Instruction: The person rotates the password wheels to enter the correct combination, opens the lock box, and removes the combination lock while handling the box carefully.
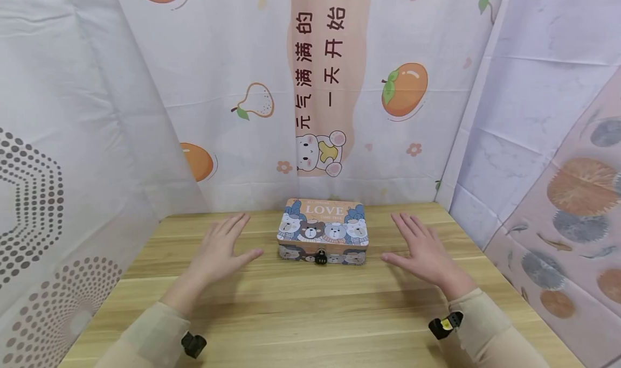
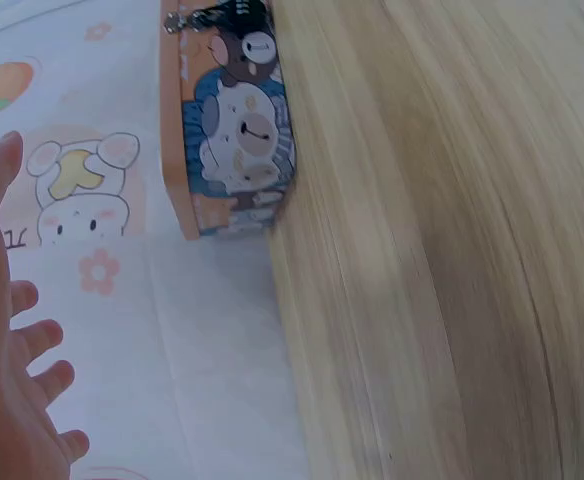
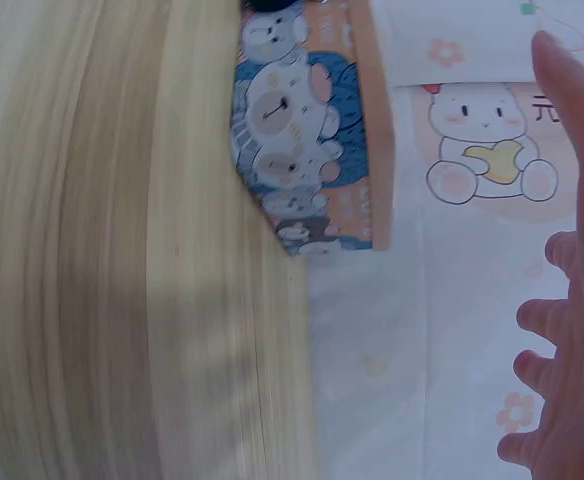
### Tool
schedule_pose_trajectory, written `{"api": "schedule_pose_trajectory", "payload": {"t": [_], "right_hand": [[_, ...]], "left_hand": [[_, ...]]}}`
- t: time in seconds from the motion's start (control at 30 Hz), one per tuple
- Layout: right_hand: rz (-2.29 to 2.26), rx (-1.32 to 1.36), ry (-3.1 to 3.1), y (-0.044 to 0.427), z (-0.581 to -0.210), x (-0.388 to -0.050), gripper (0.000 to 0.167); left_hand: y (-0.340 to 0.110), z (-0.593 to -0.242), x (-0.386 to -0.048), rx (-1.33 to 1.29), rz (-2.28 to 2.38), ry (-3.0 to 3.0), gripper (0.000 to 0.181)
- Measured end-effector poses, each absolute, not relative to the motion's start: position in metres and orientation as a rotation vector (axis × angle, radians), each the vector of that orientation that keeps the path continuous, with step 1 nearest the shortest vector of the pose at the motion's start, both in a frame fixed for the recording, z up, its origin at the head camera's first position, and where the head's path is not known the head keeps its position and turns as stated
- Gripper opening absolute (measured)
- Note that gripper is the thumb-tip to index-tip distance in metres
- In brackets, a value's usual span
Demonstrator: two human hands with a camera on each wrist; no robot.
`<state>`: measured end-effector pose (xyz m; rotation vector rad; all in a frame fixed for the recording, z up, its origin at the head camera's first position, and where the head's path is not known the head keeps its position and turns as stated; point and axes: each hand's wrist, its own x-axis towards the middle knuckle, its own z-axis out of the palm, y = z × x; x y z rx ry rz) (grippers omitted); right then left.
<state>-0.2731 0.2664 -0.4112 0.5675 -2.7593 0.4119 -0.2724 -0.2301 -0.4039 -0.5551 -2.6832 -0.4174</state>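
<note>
A rectangular box (image 1: 322, 230) with cartoon bears and the word LOVE on its lid stands closed near the back of the table. On its front hangs a small black combination padlock (image 1: 321, 257). To the left of the box is my left hand (image 1: 220, 252), fingers extended and thumb apart, touching nothing. My right hand (image 1: 424, 252) is held likewise on the other side, with a gap between it and the box. Each wrist view shows a bear-printed end of the box (image 2: 237, 130) (image 3: 302, 130) beside the hand.
The wood-grain table (image 1: 310, 314) ends at a white curtain (image 1: 233, 168) with fruit prints and writing. More patterned cloth (image 1: 73, 141) hangs along the left, and another printed sheet (image 1: 533, 141) along the right. A small black device (image 1: 194, 345) is at the left cuff.
</note>
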Motion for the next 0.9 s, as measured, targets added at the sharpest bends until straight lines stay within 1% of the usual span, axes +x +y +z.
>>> {"api": "schedule_pose_trajectory", "payload": {"t": [0.23,0.43,0.67,0.9], "right_hand": [[0.644,0.623,-2.635,0.262,-0.408,-0.269,0.095],[0.822,0.571,-2.572,0.257,-0.410,-0.266,0.086],[1.079,0.598,-2.376,0.246,-0.413,-0.266,0.065],[1.239,0.591,-2.336,0.233,-0.416,-0.263,0.059]], "left_hand": [[-0.218,-0.402,-0.271,-0.572,-0.556,-2.595,0.090],[-0.207,-0.401,-0.268,-0.559,-0.673,-2.566,0.087],[-0.196,-0.407,-0.265,-0.540,-0.872,-2.550,0.076],[-0.185,-0.414,-0.262,-0.533,-1.005,-2.552,0.068]]}}
